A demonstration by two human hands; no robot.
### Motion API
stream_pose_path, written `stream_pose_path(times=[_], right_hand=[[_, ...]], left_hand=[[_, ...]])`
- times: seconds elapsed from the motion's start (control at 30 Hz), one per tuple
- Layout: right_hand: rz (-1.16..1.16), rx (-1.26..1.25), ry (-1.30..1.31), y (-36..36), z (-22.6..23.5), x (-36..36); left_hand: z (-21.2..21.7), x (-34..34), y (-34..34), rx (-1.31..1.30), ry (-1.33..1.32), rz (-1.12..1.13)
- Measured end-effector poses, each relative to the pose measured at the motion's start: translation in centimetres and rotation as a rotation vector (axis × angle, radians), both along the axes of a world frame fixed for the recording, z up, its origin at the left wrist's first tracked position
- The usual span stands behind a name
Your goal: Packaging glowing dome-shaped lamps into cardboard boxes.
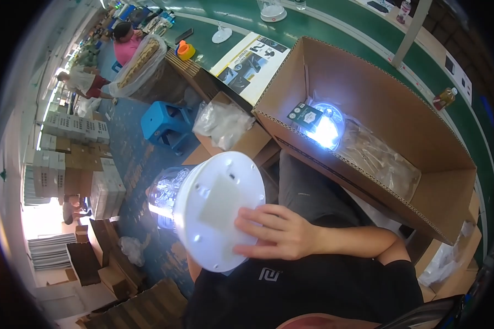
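A lamp with a round white base (217,211) and a clear, glowing globe (167,196) is held tilted in front of me, its underside turned toward me. My right hand (280,233) lies with its fingers stretched out against that underside. Behind the lamp, my left hand is hidden; only a bit of the left forearm (193,268) shows below the base, and the lamp rests on that side. In an open cardboard box (368,82) to the right sits another lit lamp (326,131) with a dark tag (304,115), beside clear plastic wrap (379,162).
A printed carton (252,63) and an orange tape roll (185,50) lie beyond the box. Plastic bags (222,123) fill a carton near a blue stool (164,123). Two people work at far left. A drink bottle (445,98) stands on the green bench (362,46).
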State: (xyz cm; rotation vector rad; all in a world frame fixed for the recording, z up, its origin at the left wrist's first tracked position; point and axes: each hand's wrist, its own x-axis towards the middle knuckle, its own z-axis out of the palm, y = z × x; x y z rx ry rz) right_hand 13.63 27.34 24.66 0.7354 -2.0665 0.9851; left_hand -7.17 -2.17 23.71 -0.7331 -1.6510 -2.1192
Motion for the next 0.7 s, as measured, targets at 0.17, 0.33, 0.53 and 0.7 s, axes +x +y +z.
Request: stream_pose_path(times=[0.17,0.33,0.53,0.7], right_hand=[[-0.043,-0.31,-0.334,-0.5,-4.7,0.1],[-0.072,-0.527,-0.857,-1.0,-9.8,0.3],[0.03,-0.46,-0.966,-1.3,-9.9,0.1],[0.178,-0.238,-1.141,2.2,-5.5,0.8]], left_hand=[[0.6,4.3,1.9,0.027,0.122,0.007],[6.2,7.3,7.6,-0.675,0.392,0.348],[9.4,5.8,9.3,-0.906,0.244,0.227],[11.7,4.6,9.8,-0.89,0.418,0.101]])
